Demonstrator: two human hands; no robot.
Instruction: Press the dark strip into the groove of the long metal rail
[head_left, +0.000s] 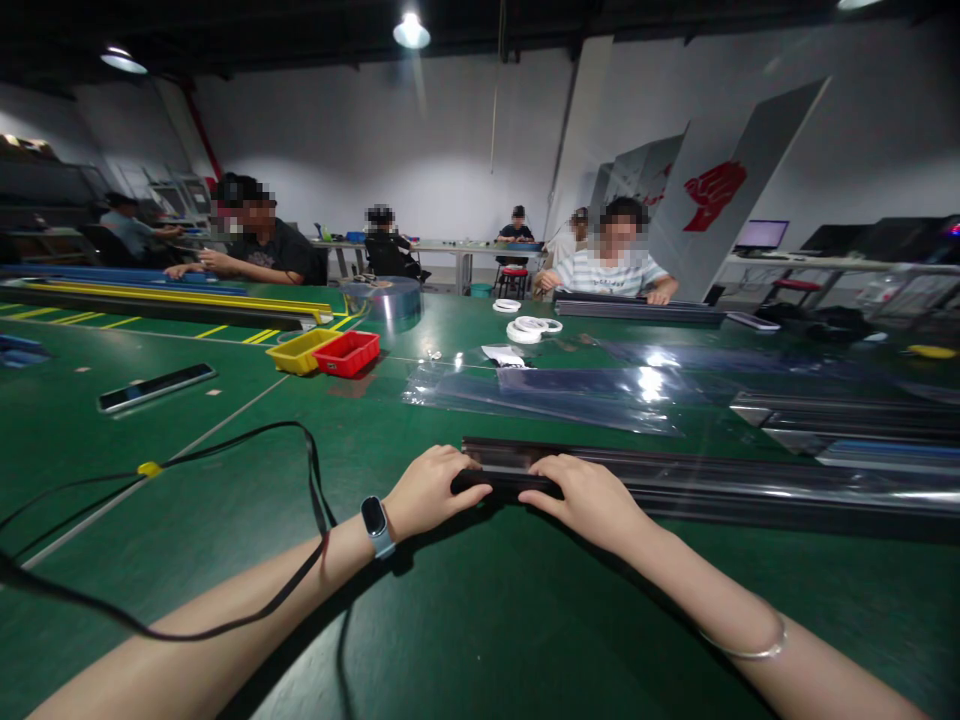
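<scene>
A long black profile strip [712, 485] lies across the green table, running from the middle out past the right edge of the view. My left hand [435, 490] is closed round its left end, thumb in front and fingers over the far side. A little to the right, my right hand [589, 498] grips the same strip, thumb at the near face and fingers on top. A short gap separates the two hands, and the strip's dark channel shows between them. My fingertips behind the strip are hidden.
Clear plastic film [555, 395] lies beyond the strip, with white tape rolls [529, 329] behind it. Yellow [300, 352] and red bins [347, 354] stand left of centre. A phone [157, 388] and a black cable [311, 470] lie at left. More profiles [825, 412] rest at right. Co-workers sit opposite.
</scene>
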